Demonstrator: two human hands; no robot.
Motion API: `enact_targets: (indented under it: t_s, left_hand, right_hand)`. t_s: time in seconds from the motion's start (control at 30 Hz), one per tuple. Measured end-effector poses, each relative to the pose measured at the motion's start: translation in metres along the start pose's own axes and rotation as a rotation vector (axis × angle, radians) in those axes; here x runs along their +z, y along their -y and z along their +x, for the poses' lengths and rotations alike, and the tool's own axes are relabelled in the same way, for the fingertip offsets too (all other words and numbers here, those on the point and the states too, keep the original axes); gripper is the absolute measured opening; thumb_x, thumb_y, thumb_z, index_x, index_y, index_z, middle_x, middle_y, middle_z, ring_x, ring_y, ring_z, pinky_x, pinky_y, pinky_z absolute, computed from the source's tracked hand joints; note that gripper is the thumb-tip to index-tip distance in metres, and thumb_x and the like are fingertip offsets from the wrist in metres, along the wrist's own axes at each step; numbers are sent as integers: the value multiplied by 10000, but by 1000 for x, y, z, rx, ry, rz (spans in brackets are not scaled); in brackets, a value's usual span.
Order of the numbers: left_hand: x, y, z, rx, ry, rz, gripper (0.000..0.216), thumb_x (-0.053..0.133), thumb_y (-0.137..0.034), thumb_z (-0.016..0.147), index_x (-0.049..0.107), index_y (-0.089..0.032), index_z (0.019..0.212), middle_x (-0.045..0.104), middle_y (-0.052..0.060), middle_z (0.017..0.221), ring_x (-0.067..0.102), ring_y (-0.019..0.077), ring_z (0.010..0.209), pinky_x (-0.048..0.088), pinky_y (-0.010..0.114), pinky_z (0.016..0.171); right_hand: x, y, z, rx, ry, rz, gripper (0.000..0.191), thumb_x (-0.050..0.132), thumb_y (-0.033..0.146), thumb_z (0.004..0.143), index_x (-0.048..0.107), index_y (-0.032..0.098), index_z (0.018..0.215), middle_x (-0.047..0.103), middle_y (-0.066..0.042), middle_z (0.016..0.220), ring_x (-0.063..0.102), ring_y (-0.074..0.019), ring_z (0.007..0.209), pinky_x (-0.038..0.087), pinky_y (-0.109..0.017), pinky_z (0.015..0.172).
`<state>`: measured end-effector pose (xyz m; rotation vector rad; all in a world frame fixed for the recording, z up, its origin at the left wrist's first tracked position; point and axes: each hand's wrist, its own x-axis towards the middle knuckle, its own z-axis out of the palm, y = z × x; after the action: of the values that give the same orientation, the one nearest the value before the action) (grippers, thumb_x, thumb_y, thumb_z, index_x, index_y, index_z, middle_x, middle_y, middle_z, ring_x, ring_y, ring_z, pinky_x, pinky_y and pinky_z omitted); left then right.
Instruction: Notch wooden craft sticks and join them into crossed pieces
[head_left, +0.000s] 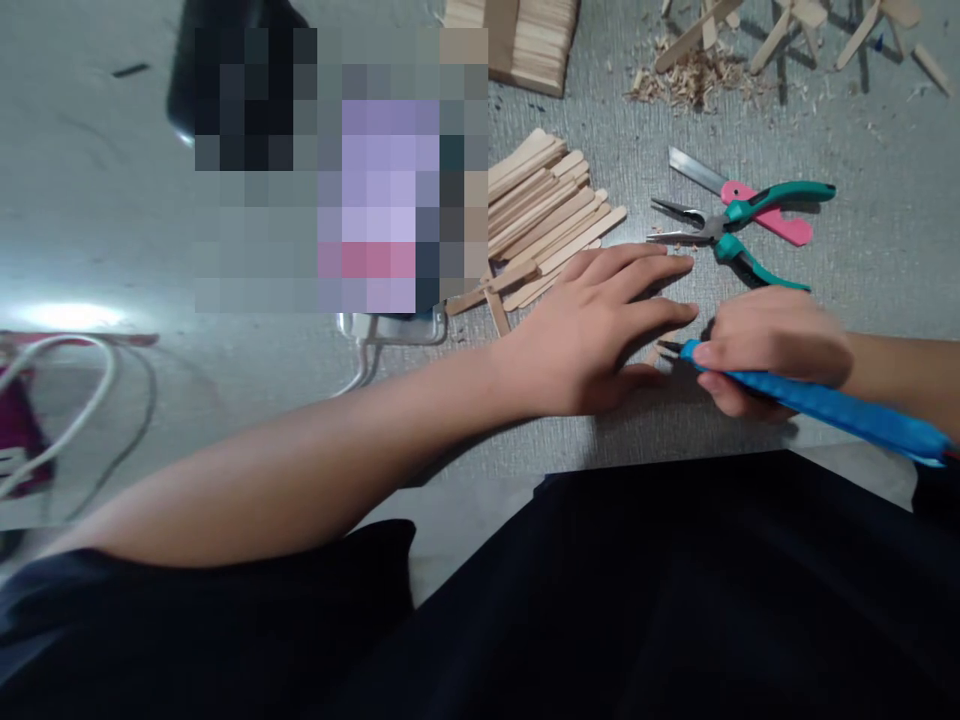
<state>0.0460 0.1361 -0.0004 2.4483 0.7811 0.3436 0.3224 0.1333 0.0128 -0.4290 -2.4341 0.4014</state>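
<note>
The left hand [581, 335] lies spread; the right hand [776, 335] pinches a blue tool [847, 405], tip at a wooden piece [655, 353] between left thumb and forefinger. A clear case's [433, 330] contents are blurred.

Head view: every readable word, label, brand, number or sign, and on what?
None legible.
Maroon item, left edge: white patch, too blurred to read.
Clear case: pale corner mark, too small.
Blue tool, pliers, pink-handled knife: no text visible.
Pixelated block: anything beneath is hidden.
</note>
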Motion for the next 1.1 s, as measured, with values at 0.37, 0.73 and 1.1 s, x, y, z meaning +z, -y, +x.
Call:
enact_targets:
  t_s: [0.37,0.73,1.1]
  left_hand:
    - [0,5,0,7,-22,-25,631,831,-446,1011,693,-294,1608,621,153,1818,549,436,1689,475,650,1353]
    - [5,-8,-7,-67,-311,130,227,617,-396,1187,778,-244,1238,818,132,1468,744,326,1363,635,598,1174]
    - [31,-73,-47,-43,-70,386,1324,950,-919,795,489,-205,1811,481,312,1887,484,586,1748,485,738,1379]
  right_hand:
    - [-1,-3,-3,86,-47,79,106,658,193,1065,660,290,1107,801,55,833,730,-143,620,604,-285,624]
    - [0,0,-12,169,-22,152,128,713,224,987,688,314,1075,755,52,728,698,-196,523,586,-354,550]
    - [0,1,-9,158,-81,162,81,709,251,1054,681,322,1080,752,63,743,665,-179,527,555,-341,550]
